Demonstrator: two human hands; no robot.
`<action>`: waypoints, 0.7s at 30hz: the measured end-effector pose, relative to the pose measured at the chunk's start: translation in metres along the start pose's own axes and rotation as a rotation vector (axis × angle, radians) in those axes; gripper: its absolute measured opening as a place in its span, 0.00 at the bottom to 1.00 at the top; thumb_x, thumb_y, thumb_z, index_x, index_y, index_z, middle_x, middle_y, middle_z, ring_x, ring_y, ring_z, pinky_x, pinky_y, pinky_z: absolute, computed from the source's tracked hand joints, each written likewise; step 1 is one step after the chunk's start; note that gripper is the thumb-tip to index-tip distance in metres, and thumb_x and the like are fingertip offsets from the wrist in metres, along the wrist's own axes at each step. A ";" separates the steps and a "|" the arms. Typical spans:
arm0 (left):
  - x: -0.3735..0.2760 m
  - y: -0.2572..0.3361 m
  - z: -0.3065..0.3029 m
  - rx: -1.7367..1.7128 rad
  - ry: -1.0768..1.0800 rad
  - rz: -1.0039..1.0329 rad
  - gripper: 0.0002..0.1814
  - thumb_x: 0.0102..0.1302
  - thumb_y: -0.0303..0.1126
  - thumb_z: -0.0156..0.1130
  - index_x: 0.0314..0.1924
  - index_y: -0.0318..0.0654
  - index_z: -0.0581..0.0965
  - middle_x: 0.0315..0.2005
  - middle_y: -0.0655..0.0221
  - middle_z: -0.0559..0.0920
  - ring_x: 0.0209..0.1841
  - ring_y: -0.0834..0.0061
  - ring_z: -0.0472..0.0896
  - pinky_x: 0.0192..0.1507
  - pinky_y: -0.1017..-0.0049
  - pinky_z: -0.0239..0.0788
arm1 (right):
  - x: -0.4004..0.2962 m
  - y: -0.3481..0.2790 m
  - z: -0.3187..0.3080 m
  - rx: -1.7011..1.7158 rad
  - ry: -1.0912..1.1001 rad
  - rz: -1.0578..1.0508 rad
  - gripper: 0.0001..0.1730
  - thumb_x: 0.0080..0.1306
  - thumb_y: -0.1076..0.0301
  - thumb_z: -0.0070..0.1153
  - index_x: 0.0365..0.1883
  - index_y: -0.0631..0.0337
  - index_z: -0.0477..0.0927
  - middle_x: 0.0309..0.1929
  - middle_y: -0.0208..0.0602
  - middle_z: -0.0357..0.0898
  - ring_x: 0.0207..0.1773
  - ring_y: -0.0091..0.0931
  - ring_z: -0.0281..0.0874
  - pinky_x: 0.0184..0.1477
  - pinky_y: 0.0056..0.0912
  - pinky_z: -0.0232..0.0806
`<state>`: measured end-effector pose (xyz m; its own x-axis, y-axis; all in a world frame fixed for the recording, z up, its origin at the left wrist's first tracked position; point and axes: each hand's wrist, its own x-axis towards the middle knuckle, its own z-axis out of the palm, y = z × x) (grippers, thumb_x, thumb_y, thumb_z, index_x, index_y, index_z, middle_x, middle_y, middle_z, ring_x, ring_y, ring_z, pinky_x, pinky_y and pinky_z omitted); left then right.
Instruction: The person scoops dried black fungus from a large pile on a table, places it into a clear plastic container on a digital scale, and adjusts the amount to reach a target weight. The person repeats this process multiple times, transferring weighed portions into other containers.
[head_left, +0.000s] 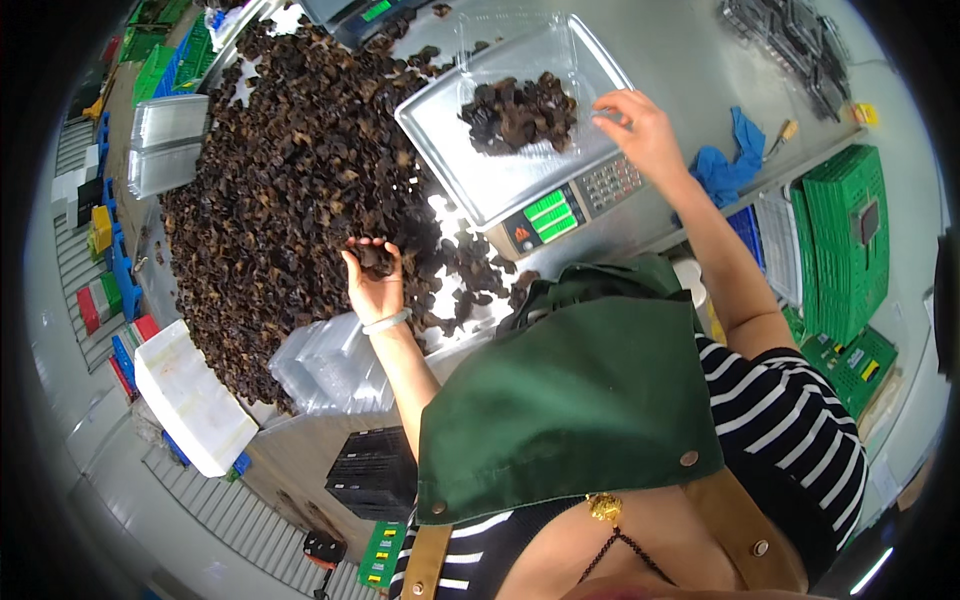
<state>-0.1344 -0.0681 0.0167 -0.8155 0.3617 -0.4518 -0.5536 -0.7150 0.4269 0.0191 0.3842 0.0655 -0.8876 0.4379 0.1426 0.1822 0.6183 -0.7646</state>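
In the head view my left hand (375, 289), palm up at the edge of a large heap of dark wood ear mushrooms (292, 165), has its fingers curled around some mushroom pieces (376, 261). My right hand (636, 127) hovers over the right side of a digital scale's metal pan (442, 142), fingers slightly apart and nothing visible in them. On that pan rests a clear plastic clamshell box (517, 56), its lid folded back. A clump of mushrooms (521, 116) lies in the box. The scale's keypad (611, 184) and lit green display (551, 216) face me.
Stacked clear boxes (337, 364) stand by my left forearm; more clear boxes (169, 142) sit beyond the heap. A blue cloth (727, 161) and black plastic trays (795, 52) lie on the right of the metal table. Green crates (847, 240) and a white foam box (191, 397) flank the table.
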 end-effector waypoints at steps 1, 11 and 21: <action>-0.003 0.006 -0.011 0.186 0.022 0.080 0.16 0.81 0.44 0.60 0.56 0.40 0.80 0.53 0.63 0.84 0.57 0.61 0.81 0.60 0.56 0.76 | -0.003 0.005 -0.005 0.038 -0.017 0.071 0.10 0.68 0.70 0.67 0.47 0.61 0.85 0.47 0.37 0.85 0.46 0.34 0.84 0.46 0.35 0.77; 0.005 -0.014 0.063 1.167 0.349 0.502 0.12 0.82 0.39 0.59 0.46 0.38 0.80 0.36 0.63 0.87 0.39 0.74 0.86 0.47 0.70 0.81 | -0.037 0.028 0.013 0.118 0.035 0.265 0.17 0.71 0.64 0.66 0.56 0.58 0.85 0.45 0.39 0.87 0.40 0.30 0.88 0.44 0.32 0.79; 0.028 -0.119 0.176 1.126 -0.015 0.532 0.11 0.80 0.37 0.63 0.50 0.37 0.79 0.28 0.79 0.76 0.28 0.86 0.70 0.32 0.82 0.63 | 0.003 0.027 0.040 0.011 -0.212 0.383 0.29 0.66 0.65 0.63 0.66 0.57 0.76 0.42 0.40 0.88 0.48 0.41 0.87 0.50 0.45 0.75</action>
<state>-0.1208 0.1326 0.0916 -0.9804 0.1968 -0.0110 0.0154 0.1324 0.9911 0.0046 0.3760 0.0200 -0.8241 0.4901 -0.2840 0.5118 0.4294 -0.7441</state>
